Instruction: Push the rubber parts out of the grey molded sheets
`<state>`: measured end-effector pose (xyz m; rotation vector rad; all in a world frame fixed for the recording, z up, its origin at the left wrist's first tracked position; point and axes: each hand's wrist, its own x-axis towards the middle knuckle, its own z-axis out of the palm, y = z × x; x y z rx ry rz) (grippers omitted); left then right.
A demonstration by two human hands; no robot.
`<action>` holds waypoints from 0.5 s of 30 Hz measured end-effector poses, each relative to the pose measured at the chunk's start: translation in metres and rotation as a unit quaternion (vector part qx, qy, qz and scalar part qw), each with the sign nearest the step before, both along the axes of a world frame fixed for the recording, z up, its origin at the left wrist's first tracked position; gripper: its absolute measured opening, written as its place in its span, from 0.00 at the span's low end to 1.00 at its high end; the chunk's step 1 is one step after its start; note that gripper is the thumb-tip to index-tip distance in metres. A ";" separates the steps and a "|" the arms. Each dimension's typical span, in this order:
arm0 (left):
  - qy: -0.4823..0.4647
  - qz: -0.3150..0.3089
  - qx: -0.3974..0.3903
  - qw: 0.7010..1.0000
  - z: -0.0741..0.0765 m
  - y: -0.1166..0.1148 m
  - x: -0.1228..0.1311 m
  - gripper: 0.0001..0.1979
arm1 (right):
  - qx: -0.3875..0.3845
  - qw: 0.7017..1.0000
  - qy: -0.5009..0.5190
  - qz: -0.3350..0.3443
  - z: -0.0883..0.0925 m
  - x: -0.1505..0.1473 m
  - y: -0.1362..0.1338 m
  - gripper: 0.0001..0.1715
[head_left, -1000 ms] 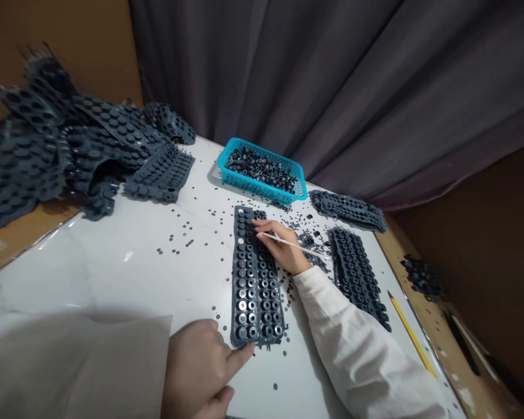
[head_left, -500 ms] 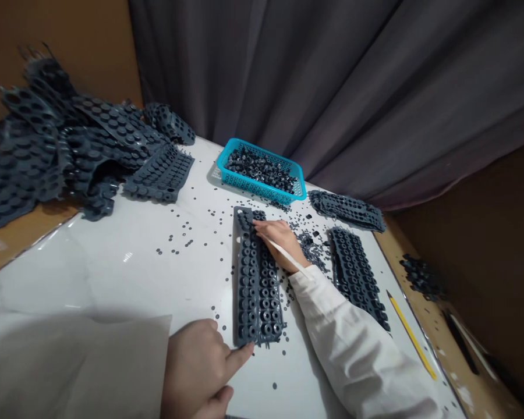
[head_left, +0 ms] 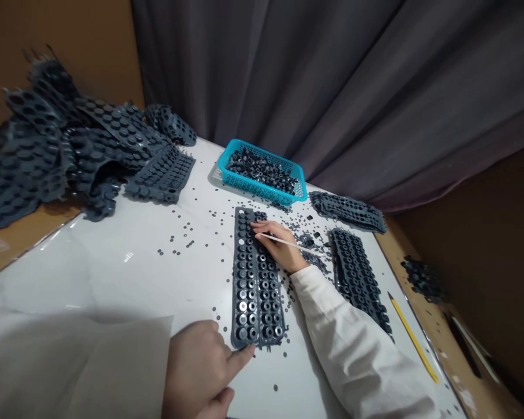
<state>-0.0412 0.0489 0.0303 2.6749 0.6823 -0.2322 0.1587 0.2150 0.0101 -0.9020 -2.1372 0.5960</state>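
Observation:
A dark grey rubber sheet [head_left: 241,279] with rows of round moulded studs lies lengthwise before me on the white table. Its left part shows two white holes near the far end. My left hand [head_left: 205,364] rests by the near end, index finger stretched out to touch the sheet's edge, thumb apart and the other fingers curled; nothing shows in it. Over the sheet's far right part, my right hand [head_left: 280,244] pinches a thin white stick [head_left: 283,241] that points back to the right. Its fingertips hide some studs.
A blue basket [head_left: 262,191] of small dark rubber pieces stands at the back. Piled sheets [head_left: 100,139] lie left; more sheets [head_left: 360,276] lie right, beside a yellow pencil [head_left: 413,336]. Small dark discs [head_left: 190,244] are scattered over the table [head_left: 126,279].
The white stick has swung from slanting along my wrist to lying nearly level. The sheet's far left end, raised before, now lies flatter. My left hand has hardly moved.

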 end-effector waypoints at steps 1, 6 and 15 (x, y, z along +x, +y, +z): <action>0.001 0.003 0.000 1.000 0.000 0.000 0.000 0.34 | 0.001 1.000 0.001 -0.001 -0.001 0.000 0.001 0.06; 0.008 0.011 -0.014 1.000 0.000 0.000 0.001 0.33 | 0.017 1.000 -0.011 0.005 -0.001 0.000 0.002 0.05; 0.012 0.005 -0.005 1.000 0.001 0.000 0.001 0.34 | 0.086 0.988 -0.129 -0.017 0.004 -0.002 0.017 0.07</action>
